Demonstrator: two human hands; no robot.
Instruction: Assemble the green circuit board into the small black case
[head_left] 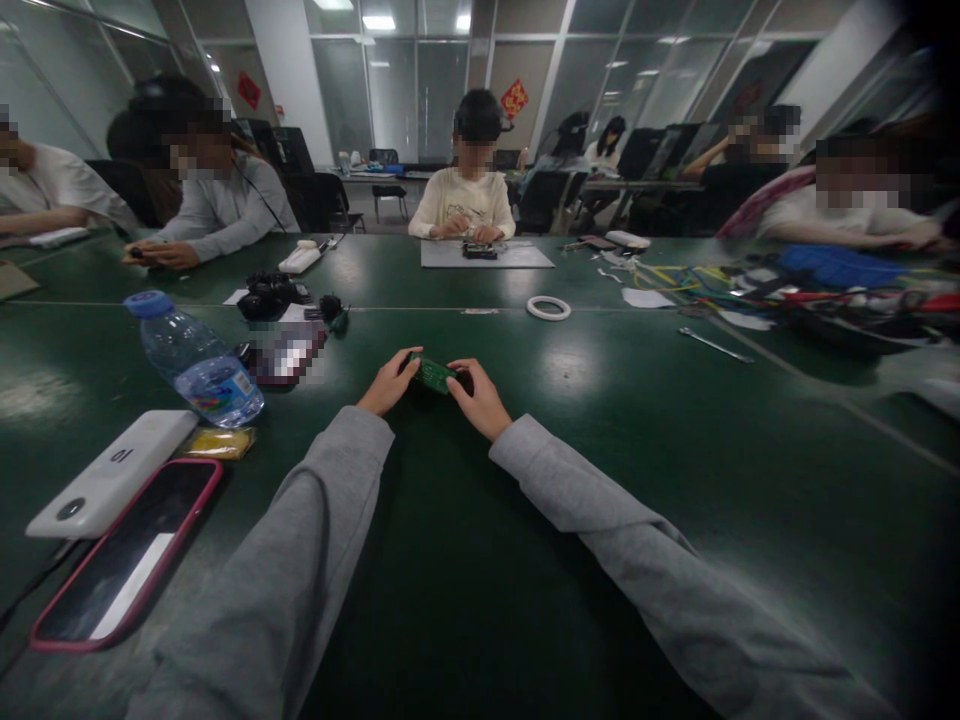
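Observation:
Between my two hands is a small green circuit board (431,374), tilted slightly, its face with small light marks turned up toward me. My left hand (390,382) grips its left end, thumb on top and fingers behind. On the right end my right hand (481,398) holds it the same way, with the thumb lying on the face. Both hands are just above or resting on the green tabletop (450,560); I cannot tell which. The undersides of the board and most fingertips are hidden.
To my left stand a water bottle (202,365), a white power bank (116,470), a yellow packet (219,443) and a red-cased phone (127,555). Ahead lie a white tape roll (548,308) and a wrench (715,345). Tangled cables (720,280) fill the far right. Several people sit around.

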